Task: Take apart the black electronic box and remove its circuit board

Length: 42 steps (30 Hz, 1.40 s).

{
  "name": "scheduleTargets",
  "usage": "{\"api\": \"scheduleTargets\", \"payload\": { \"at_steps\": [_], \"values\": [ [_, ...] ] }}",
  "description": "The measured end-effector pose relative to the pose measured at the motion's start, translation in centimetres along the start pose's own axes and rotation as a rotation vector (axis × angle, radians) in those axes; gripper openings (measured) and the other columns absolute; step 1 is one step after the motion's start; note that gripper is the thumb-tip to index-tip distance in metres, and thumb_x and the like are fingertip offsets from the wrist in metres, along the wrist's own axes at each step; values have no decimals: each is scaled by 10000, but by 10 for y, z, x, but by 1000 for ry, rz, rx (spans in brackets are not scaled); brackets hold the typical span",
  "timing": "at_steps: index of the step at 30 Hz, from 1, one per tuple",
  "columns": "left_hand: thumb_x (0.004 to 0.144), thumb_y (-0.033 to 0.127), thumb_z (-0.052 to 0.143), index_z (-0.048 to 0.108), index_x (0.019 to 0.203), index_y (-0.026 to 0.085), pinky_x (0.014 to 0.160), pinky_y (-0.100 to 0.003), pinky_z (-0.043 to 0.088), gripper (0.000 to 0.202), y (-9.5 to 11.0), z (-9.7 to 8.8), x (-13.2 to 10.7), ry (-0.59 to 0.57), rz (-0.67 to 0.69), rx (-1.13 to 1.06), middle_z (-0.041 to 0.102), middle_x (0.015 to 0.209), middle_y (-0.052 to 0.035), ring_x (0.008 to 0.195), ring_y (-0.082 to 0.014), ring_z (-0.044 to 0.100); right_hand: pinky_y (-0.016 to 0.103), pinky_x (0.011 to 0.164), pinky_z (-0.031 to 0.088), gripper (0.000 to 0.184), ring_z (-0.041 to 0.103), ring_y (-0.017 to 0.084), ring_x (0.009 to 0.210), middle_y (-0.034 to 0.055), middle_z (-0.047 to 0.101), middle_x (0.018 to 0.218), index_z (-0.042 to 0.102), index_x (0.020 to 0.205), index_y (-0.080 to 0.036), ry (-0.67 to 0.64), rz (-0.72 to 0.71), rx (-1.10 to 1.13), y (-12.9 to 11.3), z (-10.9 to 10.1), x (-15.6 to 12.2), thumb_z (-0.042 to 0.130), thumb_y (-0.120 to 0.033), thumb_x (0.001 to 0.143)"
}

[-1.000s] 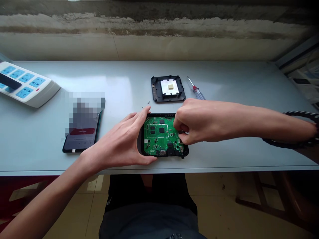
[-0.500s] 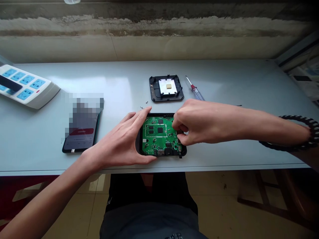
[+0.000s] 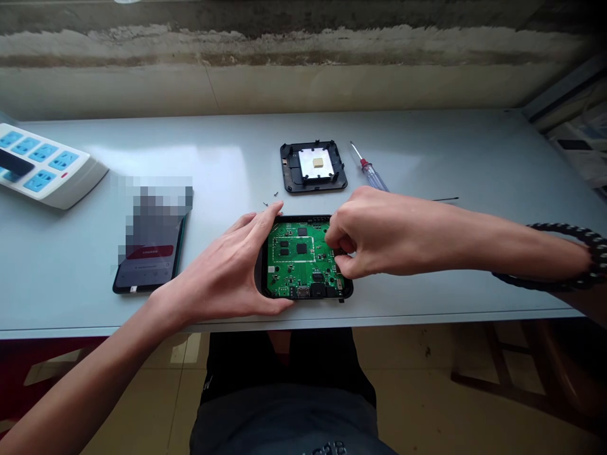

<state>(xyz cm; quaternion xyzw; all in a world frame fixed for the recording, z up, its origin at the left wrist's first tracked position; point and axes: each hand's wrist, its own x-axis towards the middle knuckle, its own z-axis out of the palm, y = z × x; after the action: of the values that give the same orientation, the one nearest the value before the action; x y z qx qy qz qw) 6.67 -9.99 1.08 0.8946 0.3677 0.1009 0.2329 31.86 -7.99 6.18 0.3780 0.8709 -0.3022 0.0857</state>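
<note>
A green circuit board point(image 3: 294, 259) sits in a shallow black plastic case point(image 3: 349, 292) close to the desk's front edge. My left hand point(image 3: 225, 262) grips the case from its left side, thumb along the near edge and fingers at the far left corner. Over the right end of the board, my right hand point(image 3: 360, 234) is closed with thumb and forefinger brought together. Whatever those fingertips pinch is hidden behind the hand. Beyond the case lies the black cover point(image 3: 289, 177), inner side up, with a silvery metal plate point(image 3: 308, 165) and a small yellowish pad point(image 3: 317, 163).
A clear-handled screwdriver point(image 3: 372, 174) lies right of the cover, and a thin dark rod point(image 3: 446, 200) is beyond my right forearm. Small screws point(image 3: 275, 194) lie behind the case. At left are a phone point(image 3: 147, 272) and a white power strip point(image 3: 71, 183).
The whole view has shifted slightly, with desk objects appearing a little farther left. Both hands keep nearly the same hold and place on the case and board.
</note>
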Motion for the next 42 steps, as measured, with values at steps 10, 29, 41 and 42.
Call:
{"api": "scheduleTargets", "payload": {
  "at_steps": [10,29,41,42],
  "values": [
    [754,489,731,212,1607,20,1140,-528,493,1103,3,-4,2,-3,18,46,494,1533,-270,1425,-422,477,254,452,100,373,109,39,513,-58,124,556,305,520,-149,5,3,-24,2,-2,2,612,-140,731],
    [746,499,735,222,1611,112,1139,-537,513,1078,3,0,-1,20,-25,34,498,1556,-217,1482,-428,431,284,529,172,309,256,43,527,-37,398,579,459,590,-150,72,-71,-140,3,-7,-7,604,-175,862],
    [734,501,733,226,1607,58,1231,-569,410,1102,7,0,0,-1,-67,33,411,1630,-251,1515,-438,397,285,569,202,250,373,79,597,19,561,689,605,736,-129,99,-232,-198,-15,20,-15,489,-114,958],
    [729,512,735,224,1610,68,1229,-565,413,1111,7,0,0,-6,-75,32,404,1636,-243,1520,-436,389,285,570,204,257,371,78,598,21,563,690,595,727,-128,109,-242,-184,-14,20,-14,484,-105,958]
  ]
}}
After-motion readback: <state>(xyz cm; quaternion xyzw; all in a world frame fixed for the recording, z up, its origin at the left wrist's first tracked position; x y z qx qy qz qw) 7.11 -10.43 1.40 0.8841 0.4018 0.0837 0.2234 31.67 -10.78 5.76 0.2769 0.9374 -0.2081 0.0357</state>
